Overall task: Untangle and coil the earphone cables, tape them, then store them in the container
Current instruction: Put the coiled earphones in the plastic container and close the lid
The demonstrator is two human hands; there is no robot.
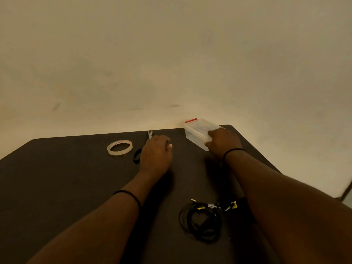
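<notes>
At the far right corner of the dark table (pixel 66 187), against the pale wall (pixel 171 54), sits a clear plastic container (pixel 198 131) with its lid on and a red latch (pixel 191 120) at its far end. The right hand (pixel 223 142) grips the container's near end, with fingers curled over the lid edge and the thumb against the lower side wall. Left of the container, the left hand (pixel 156 151) rests over a pair of scissors (pixel 142 147), whose blade tips poke out beyond the knuckles and whose black handle loop shows beside the hand; the fingers are curled downward, but I cannot tell whether they actually grasp the scissors. Farther left of the container lies a roll of clear tape (pixel 120 148), flat on the table, just beside the scissors. Well nearer than the container, under the right forearm, lie the black earphone cables (pixel 202 220) in a loose coil, with yellow-marked plugs at the coil's far side. Each wrist bears a thin black band.
</notes>
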